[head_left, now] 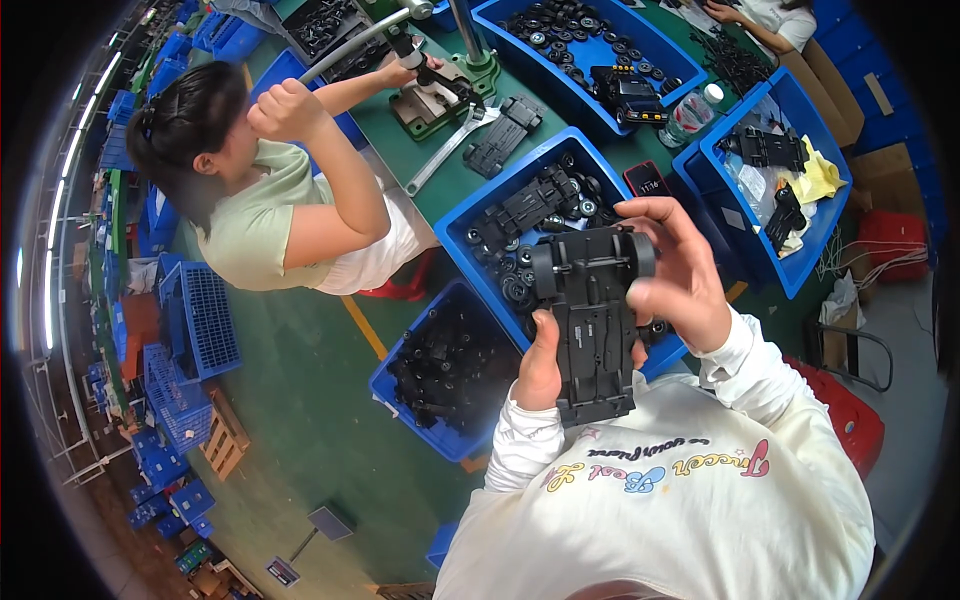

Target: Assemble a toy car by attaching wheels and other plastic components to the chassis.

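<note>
A black toy car chassis (pixel 592 335), underside up, is held in front of my chest. My left hand (pixel 540 368) grips its left side, thumb along the edge. Black wheels sit at both ends of its far axle, a left wheel (pixel 543 270) and a right wheel (pixel 641 256). My right hand (pixel 690 275) curls around the right wheel, with forefinger beyond it and thumb on the near side; its other fingers are partly hidden. Beneath the chassis, a blue bin (pixel 462 215) holds loose wheels and another chassis (pixel 535 203).
A co-worker (pixel 290 200) at the left works a hand press (pixel 440 95). A wrench (pixel 450 150) and a chassis (pixel 503 135) lie on the green table. Beyond are a wheel bin (pixel 690 75), a bottle (pixel 690 115) and a phone (pixel 647 180). A parts bin (pixel 385 385) stands lower left.
</note>
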`<action>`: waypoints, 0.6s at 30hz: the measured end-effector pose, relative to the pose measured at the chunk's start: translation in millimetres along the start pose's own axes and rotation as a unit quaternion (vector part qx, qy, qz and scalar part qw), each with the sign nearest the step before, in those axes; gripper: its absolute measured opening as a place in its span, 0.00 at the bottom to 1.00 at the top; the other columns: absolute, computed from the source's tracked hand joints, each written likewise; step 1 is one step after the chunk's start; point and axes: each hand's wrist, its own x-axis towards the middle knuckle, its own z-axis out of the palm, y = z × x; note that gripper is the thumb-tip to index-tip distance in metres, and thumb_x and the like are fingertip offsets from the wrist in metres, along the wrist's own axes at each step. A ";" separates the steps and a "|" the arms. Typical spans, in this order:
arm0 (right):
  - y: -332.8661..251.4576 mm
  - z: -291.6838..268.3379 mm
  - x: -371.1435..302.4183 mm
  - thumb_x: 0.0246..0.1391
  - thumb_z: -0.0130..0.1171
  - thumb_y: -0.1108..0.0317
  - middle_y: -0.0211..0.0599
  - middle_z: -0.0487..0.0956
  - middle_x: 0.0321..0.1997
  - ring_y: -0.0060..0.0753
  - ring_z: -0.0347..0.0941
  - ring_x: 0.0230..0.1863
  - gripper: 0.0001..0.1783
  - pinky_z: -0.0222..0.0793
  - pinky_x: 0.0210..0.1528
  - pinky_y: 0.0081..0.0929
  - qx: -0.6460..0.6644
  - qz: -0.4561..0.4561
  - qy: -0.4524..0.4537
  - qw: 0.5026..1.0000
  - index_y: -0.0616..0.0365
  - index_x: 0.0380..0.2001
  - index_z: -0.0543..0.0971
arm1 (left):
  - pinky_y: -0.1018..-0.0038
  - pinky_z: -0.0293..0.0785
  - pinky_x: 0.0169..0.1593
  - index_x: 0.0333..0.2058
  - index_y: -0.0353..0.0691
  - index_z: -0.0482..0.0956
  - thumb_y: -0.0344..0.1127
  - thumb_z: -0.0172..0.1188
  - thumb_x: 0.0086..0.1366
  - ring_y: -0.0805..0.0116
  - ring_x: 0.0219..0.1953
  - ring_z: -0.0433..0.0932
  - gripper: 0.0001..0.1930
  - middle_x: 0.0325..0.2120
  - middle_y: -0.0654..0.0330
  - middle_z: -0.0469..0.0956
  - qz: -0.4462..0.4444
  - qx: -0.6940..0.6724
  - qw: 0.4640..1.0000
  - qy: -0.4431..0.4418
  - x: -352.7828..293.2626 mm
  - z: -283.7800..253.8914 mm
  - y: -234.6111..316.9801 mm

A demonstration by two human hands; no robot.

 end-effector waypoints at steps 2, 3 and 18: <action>4.0 2.1 -2.6 0.53 0.56 0.66 0.46 0.64 0.60 0.32 0.71 0.51 0.36 0.77 0.34 0.23 0.002 -0.029 -0.057 0.998 0.60 0.62 0.55 | 0.70 0.79 0.33 0.59 0.33 0.63 0.74 0.44 0.60 0.60 0.32 0.80 0.47 0.45 0.49 0.75 0.012 0.003 1.000 -0.003 2.1 1.1 1.3; 6.0 -0.3 -2.6 0.53 0.56 0.66 0.46 0.64 0.60 0.32 0.71 0.51 0.36 0.77 0.34 0.23 0.001 -0.029 -0.056 0.998 0.60 0.62 0.55 | 0.70 0.79 0.33 0.59 0.33 0.63 0.75 0.44 0.60 0.60 0.32 0.80 0.47 0.45 0.49 0.75 0.015 0.006 1.000 0.003 2.5 3.3 2.4; 6.7 -3.7 -0.9 0.58 0.53 0.52 0.37 0.73 0.51 0.20 0.69 0.36 0.34 0.60 0.27 0.12 0.186 0.096 -0.010 0.978 0.58 0.61 0.57 | 0.69 0.79 0.43 0.61 0.32 0.61 0.74 0.46 0.59 0.60 0.40 0.80 0.48 0.49 0.48 0.74 -0.012 0.005 0.999 -0.049 -0.2 -10.7 0.6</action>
